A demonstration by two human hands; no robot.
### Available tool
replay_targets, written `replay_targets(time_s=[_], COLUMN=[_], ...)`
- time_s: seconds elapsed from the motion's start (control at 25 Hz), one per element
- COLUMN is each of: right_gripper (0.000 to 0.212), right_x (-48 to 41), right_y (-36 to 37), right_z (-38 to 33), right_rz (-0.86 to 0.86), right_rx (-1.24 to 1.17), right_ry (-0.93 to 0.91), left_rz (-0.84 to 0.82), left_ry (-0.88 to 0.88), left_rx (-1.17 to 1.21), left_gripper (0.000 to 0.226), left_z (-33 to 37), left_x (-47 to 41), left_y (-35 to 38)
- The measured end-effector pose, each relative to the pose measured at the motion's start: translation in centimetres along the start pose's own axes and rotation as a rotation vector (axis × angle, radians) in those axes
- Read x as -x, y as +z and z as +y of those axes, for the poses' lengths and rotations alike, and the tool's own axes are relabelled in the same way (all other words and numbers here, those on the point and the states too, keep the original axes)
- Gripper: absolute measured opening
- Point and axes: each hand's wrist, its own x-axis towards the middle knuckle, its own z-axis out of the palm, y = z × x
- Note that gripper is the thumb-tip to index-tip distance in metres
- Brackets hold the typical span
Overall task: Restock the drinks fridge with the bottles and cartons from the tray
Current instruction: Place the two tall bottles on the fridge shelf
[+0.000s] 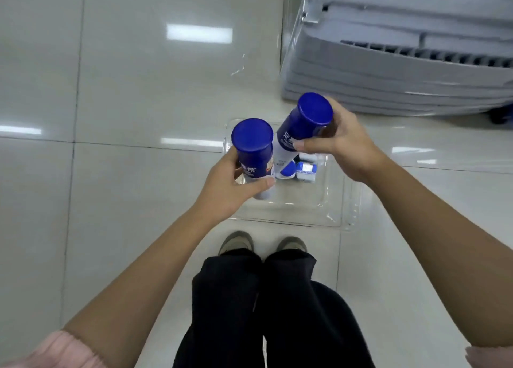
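Our left hand (227,184) wraps one bottle (254,156) upright; our right hand (341,143) grips a second bottle (302,126), tilted. Both hang above the clear tray (319,212) on the floor, where cartons (305,170) remain. Taking two saves trips to the fridge (402,70).

Both bare forearms are extended forward from the lower corners of the frame and converge toward the centre. The left hand (227,184) is positioned just left of centre, its fingers curled and its thumb (256,186) pressed across the front of a gripped bottle. The right hand (342,145) is held slightly higher, right of centre, with its thumb (313,145) laid flat along the side of a second bottle. Pink sleeve cuffs are pushed back near the elbows.
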Motion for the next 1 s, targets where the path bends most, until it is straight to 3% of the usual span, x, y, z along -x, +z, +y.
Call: replay_targets(time_s=[0.16,0.36,0.64,1.0], right_gripper=[0.058,0.040,0.035,0.025], right_x=[6.6,14.4,22.9,29.0], right_y=[-1.9,-4.6,-7.2,-11.8], right_z=[-11.7,-28.1,-46.8,-63.3], right_rz=[0.015,0.152,0.399,0.535], right_rx=[-0.212,-0.241,-0.173,-0.110], right_ry=[-0.043,-0.202,-0.477,-0.771], left_rz=[-0.099,-0.110,-0.019,0.224], left_ry=[0.067,0.233,0.500,0.823], left_rx=[0.049,-0.043,-0.078,-0.075], left_gripper=[0.047,0.048,0.049,0.048], left_z=[12.3,29.3,48.8,66.0], left_x=[6.5,13.9,21.1,26.4], left_y=[-2.8,-5.7,-7.2,-7.5])
